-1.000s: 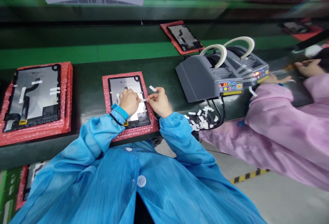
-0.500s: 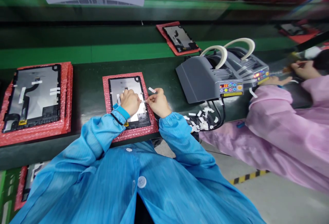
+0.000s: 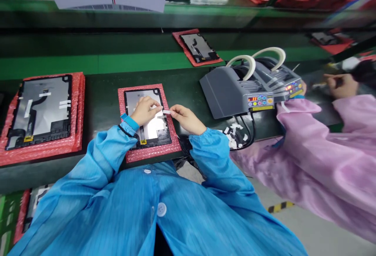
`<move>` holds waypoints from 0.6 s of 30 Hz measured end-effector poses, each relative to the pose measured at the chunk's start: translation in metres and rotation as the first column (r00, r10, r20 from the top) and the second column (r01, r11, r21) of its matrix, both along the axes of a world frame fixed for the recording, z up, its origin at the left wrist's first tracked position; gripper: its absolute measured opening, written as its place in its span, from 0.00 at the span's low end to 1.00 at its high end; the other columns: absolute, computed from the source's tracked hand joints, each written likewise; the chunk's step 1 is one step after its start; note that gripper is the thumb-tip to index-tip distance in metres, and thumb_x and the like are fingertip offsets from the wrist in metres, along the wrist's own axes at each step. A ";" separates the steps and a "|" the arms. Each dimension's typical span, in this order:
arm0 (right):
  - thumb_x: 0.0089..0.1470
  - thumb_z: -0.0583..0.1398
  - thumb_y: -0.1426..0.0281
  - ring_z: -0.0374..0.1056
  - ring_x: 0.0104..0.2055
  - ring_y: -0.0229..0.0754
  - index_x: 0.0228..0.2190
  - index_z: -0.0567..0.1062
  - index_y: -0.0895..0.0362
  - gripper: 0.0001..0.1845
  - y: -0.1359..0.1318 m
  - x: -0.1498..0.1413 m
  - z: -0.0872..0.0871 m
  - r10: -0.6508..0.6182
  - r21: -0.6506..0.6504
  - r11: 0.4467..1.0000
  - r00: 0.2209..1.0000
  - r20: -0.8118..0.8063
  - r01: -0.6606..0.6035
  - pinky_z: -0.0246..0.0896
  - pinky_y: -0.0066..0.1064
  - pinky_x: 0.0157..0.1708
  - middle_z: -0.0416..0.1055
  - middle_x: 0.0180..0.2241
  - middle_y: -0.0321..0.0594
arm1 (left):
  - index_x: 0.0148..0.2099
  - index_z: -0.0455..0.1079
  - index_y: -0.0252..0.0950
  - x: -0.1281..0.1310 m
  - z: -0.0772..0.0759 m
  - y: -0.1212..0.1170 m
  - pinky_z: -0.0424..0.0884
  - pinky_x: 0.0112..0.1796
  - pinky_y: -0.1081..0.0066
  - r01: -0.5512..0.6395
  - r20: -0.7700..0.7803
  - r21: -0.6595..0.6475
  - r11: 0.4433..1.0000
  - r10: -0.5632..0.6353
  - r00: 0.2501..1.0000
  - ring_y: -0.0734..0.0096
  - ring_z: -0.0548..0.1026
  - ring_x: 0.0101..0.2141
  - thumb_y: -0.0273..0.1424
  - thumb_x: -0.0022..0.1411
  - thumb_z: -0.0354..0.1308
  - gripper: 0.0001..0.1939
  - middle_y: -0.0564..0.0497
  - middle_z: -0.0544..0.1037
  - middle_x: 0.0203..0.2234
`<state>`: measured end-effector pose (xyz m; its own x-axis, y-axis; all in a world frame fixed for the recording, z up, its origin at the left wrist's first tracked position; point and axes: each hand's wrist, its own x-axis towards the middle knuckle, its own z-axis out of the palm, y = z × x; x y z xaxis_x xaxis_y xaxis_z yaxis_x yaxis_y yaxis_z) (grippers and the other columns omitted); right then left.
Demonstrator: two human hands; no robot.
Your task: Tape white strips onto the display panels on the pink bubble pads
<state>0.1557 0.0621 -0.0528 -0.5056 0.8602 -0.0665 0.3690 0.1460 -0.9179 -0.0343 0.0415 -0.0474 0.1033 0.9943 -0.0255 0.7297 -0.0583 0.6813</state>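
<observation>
A tablet screen panel (image 3: 158,133), grey-white with a black frame, lies back side up on a red bubble-wrap bag (image 3: 150,154) in front of me. Over its upper middle, my left hand (image 3: 146,111) has thumb and forefinger closed at the left end of a short white tape strip (image 3: 167,111). At the panel's right edge, my right hand (image 3: 188,118) pinches the strip's other end. A yellow-marked connector (image 3: 143,142) shows near the panel's bottom. Part of the panel's left side is hidden under my left hand.
More panels lie on red bags: a stack (image 3: 44,111) at left and one panel (image 3: 199,47) behind. Two grey tape dispensers (image 3: 235,91) stand at right, with white tape scraps (image 3: 235,135) below. Beside them are a co-worker's pink sleeves (image 3: 311,142) and hand (image 3: 342,86).
The loose strip that stuck up from my right hand is no longer there. My left hand has lifted and shifted slightly left. The co-worker's near arm has moved towards the dispensers.
</observation>
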 end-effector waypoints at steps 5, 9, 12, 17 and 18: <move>0.50 0.55 0.59 0.60 0.29 0.36 0.26 0.66 0.56 0.13 -0.004 -0.008 0.009 0.058 0.007 0.998 0.998 0.038 -0.059 0.57 0.30 0.35 0.65 0.25 0.34 | 0.31 0.70 0.36 -0.002 -0.004 0.000 0.60 0.45 0.61 0.114 0.012 0.015 0.993 -0.114 0.993 0.65 0.66 0.36 0.34 0.60 0.54 0.09 0.51 0.70 0.28; 0.49 0.55 0.60 0.61 0.29 0.37 0.26 0.69 0.57 0.13 -0.002 -0.007 0.008 0.011 -0.020 1.000 0.996 0.088 -0.009 0.57 0.31 0.34 0.67 0.24 0.35 | 0.32 0.69 0.36 -0.002 -0.007 0.000 0.61 0.45 0.61 0.110 -0.019 -0.007 0.994 -0.110 0.994 0.65 0.66 0.37 0.32 0.61 0.51 0.09 0.49 0.71 0.30; 0.48 0.56 0.60 0.61 0.28 0.37 0.26 0.69 0.57 0.12 -0.002 -0.006 0.005 -0.028 -0.074 0.997 0.995 0.093 0.035 0.57 0.30 0.33 0.68 0.25 0.36 | 0.33 0.69 0.36 -0.002 -0.008 0.001 0.61 0.46 0.62 0.129 -0.021 -0.042 0.991 -0.130 0.991 0.65 0.67 0.38 0.31 0.61 0.50 0.08 0.49 0.71 0.30; 0.44 0.61 0.58 0.61 0.26 0.36 0.26 0.70 0.57 0.15 0.000 -0.007 -0.001 -0.167 -0.064 0.983 0.983 0.074 0.172 0.58 0.29 0.29 0.68 0.24 0.35 | 0.33 0.70 0.36 -0.005 -0.012 0.004 0.63 0.44 0.64 0.142 -0.007 -0.062 0.988 -0.143 0.990 0.66 0.68 0.35 0.32 0.62 0.49 0.10 0.50 0.72 0.29; 0.44 0.61 0.57 0.61 0.26 0.35 0.26 0.69 0.57 0.16 0.000 -0.008 -0.002 -0.169 -0.057 0.983 0.984 0.062 0.172 0.58 0.29 0.28 0.67 0.23 0.34 | 0.33 0.70 0.36 -0.005 -0.012 0.004 0.63 0.44 0.65 0.142 -0.005 -0.064 0.988 -0.143 0.990 0.67 0.68 0.35 0.32 0.62 0.49 0.10 0.50 0.72 0.28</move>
